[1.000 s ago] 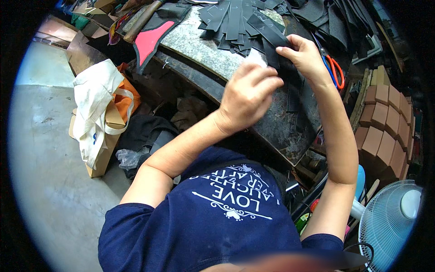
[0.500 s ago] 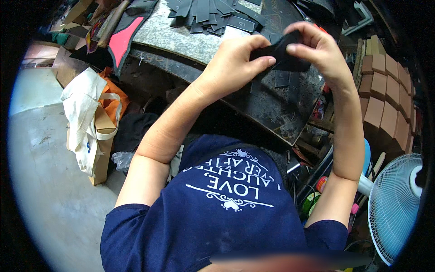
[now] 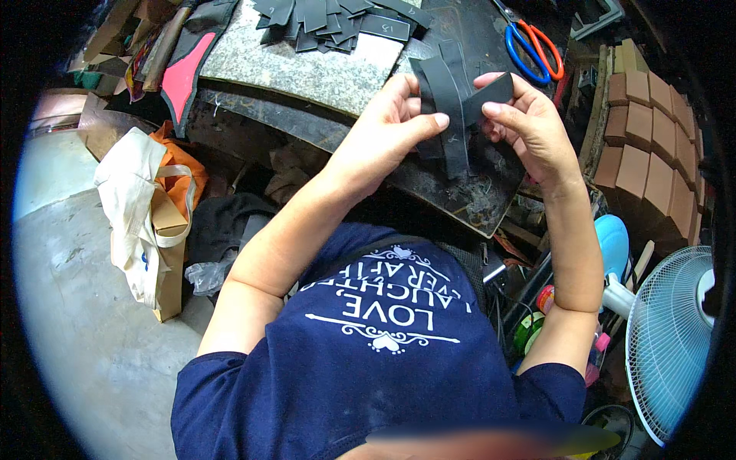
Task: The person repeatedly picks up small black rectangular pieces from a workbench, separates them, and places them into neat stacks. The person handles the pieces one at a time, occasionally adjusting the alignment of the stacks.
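Observation:
Over the near edge of the dark worktable, my left hand [image 3: 391, 126] is closed on a black strip [image 3: 443, 88], thumb lying across it. The strip looks like thin leather or rubber. My right hand [image 3: 533, 126] pinches a shorter black piece [image 3: 488, 95] between thumb and fingers; it slants across beside the strip. More dark strips [image 3: 458, 157] lie just under my hands, overlapping, so where one ends is hard to tell. Farther off, a heap of flat black pieces [image 3: 310, 23], some with pale marks, rests on a speckled grey slab [image 3: 253, 57].
Scissors [image 3: 539, 57] with blue and red handles lie beyond my right hand. Brown blocks [image 3: 644, 138] are stacked to the right, above a light-blue fan [image 3: 667, 337]. At left, a white cloth bag [image 3: 130, 192] hangs over a cardboard box [image 3: 170, 268]. A pink-and-black piece [image 3: 188, 84] overhangs the table.
My hands have moved apart and slightly lower; the black material between them now shows as a strip at the left and a shorter piece at the right. The scissors have come into full view.

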The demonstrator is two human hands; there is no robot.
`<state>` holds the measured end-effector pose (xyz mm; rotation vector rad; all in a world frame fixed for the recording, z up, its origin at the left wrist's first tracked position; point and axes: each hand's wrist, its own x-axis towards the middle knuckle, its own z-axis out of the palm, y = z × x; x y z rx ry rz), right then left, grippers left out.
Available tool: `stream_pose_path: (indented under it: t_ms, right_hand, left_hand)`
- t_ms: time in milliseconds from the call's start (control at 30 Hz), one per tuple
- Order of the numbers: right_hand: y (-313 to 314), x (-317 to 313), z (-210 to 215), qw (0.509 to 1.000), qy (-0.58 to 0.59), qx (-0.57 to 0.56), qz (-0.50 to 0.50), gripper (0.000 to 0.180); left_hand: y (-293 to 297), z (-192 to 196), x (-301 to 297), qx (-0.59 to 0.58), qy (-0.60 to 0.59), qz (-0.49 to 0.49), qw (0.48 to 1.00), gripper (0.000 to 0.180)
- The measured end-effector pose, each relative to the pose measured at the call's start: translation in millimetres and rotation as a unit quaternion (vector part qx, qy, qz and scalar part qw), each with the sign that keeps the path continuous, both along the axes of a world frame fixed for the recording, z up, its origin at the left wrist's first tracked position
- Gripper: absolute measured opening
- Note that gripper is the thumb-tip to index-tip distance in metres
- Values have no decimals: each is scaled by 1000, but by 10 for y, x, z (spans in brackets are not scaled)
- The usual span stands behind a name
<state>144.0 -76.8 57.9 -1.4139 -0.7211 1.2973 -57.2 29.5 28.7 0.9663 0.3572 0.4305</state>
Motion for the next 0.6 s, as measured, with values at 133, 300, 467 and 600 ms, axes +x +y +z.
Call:
stream_pose_path:
  t_ms: [133, 300, 467, 600]
  right_hand:
    - [-89, -43, -47, 998, 45, 47, 2, 28]
    - [-151, 1, -86, 984, 35, 85, -151, 21]
    - [-283, 319, 245, 986, -24, 77, -148, 15]
    - [-257, 323, 182, 997, -69, 3, -45, 18]
  left_hand:
    - [25, 0, 25, 24, 33, -12, 999, 34]
    - [-58, -104, 135, -6, -54, 85, 995, 35]
    - [-70, -198, 87, -15, -63, 94, 993, 33]
    - [-75, -231, 91, 32, -44, 79, 995, 34]
